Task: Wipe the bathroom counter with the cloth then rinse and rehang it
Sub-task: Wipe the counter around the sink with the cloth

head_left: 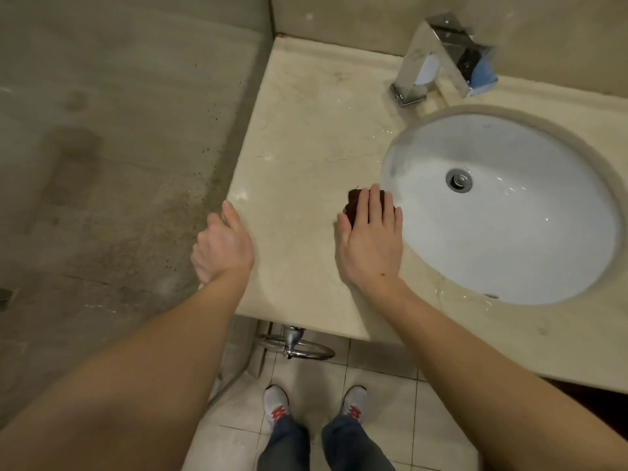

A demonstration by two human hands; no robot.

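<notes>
So, the right hand [370, 243] lies flat w/ straight fingers, palm down, pressing a small dark brown folded cloth [354, 202] onto the beige marble bathroom counter [299, 147]. No curl round the cloth; it is pinned under the fingers only, w/ its far and thumb-side edges showing past the fingertips. The little finger reaches the rim of the white oval basin [509, 239], which lies just beside the hand on its outer side. The round metal drain [458, 179] sits further out that way and a bit beyond the fingertips. A square chrome tap [428, 62] stands well beyond the pressing hand, at the counter's back edge, w/ something blue [484, 74] behind it, too blurred to name. Water streaks shine on the marble btwn tap and basin. The left hand [221, 246] is well apart on the thumb side, at the counter's left edge, fingers loose, holding nothing. Below the wrist, under the counter's front edge, hangs a chrome ring [299, 348]. Lower still, two grey shoes w/ red laces [277, 404] stand on pale floor tiles.
</notes>
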